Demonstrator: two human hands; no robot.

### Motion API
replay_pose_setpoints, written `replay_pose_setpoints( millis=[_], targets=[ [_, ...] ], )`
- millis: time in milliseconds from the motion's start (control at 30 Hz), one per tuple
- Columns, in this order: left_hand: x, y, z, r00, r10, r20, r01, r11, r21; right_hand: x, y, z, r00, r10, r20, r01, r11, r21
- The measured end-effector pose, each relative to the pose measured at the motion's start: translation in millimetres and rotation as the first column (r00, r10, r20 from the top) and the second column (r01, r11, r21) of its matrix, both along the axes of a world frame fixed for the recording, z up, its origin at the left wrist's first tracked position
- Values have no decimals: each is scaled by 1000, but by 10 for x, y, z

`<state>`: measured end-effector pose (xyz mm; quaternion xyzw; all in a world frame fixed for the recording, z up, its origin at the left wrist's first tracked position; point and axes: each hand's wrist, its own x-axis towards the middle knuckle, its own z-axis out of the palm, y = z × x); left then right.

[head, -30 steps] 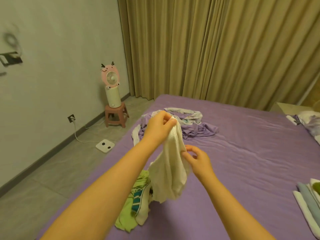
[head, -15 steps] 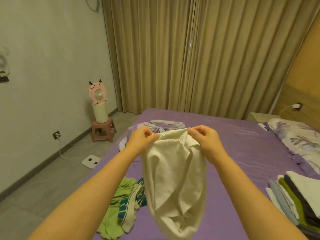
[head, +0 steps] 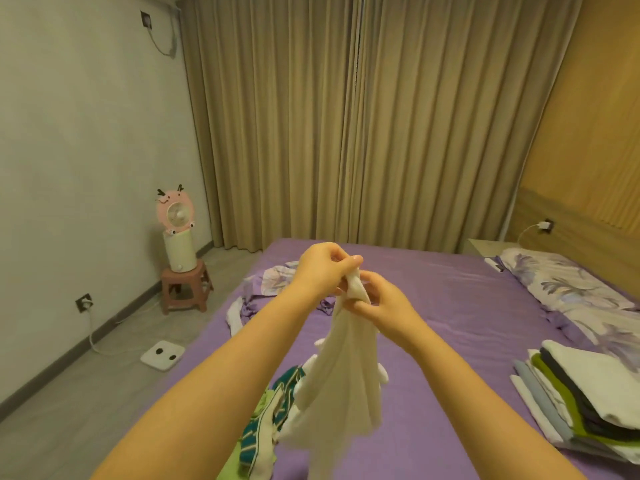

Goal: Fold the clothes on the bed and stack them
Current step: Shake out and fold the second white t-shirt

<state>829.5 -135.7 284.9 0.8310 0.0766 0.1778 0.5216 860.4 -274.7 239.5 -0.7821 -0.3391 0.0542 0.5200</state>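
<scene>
head view: no writing legible anywhere. left hand (head: 320, 271) and right hand (head: 382, 308) close together above the purple bed (head: 450, 306), fingers of both curled tight, pinching the bunched top of a cream garment (head: 341, 382). it hangs limp and creased between the forearms, lower end blurred. green striped clothes (head: 266, 431) lie beneath; folded stack (head: 581, 393) at right.
</scene>
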Motion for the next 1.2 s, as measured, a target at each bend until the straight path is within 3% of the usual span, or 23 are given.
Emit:
replay_pose_setpoints(
  millis=[67, 133, 200, 267, 367, 433, 667, 800, 900, 967, 1033, 1200],
  targets=[
    [-69, 94, -29, 996, 29, 83, -36, 996, 79, -28, 60, -13, 984, -164, 74, 162, 986, 39],
    [-208, 223, -123, 995, -33, 91, 28, 998, 51, -48, 81, -5, 975, -222, 17, 218, 967, 135],
    [-358, 359, -324, 989, -144, -7, 144, 989, -10, -87, 90, 27, 974, -211, -80, 224, 949, 223],
    [-493, 470, -603, 966, -208, -156, 219, 974, 59, -154, 115, 75, 973, -184, -143, 218, 934, 284],
    [-640, 526, -1019, 925, -189, -329, 267, 941, 210, -246, 116, 108, 966, -180, -185, 232, 920, 316],
    [-703, 524, -1185, 922, -157, -355, 244, 946, 215, -293, 52, 83, 963, -215, -165, 254, 929, 271],
    [-723, 264, -885, 910, -319, -265, 350, 934, 75, -522, -378, -125, 919, -363, -150, 378, 922, 82],
    [-600, -135, -665, 932, -304, -198, 305, 952, -29, -684, -578, -286, 890, -448, -78, 445, 894, -62],
    [-468, -419, -524, 945, -285, -159, 241, 938, -250, -822, -693, -337, 893, -448, -35, 446, 893, -54],
    [-384, -586, -436, 946, -264, -187, 191, 922, -337, -910, -760, -343, 912, -385, -140, 394, 918, 43],
    [-315, -726, -338, 939, -275, -205, 189, 914, -359, -960, -828, -340, 919, -318, -235, 352, 928, 120],
    [-218, -1036, -139, 919, -313, -240, 229, 919, -321, -878, -1063, -291, 945, -323, -41, 325, 945, 26]
  ],
)
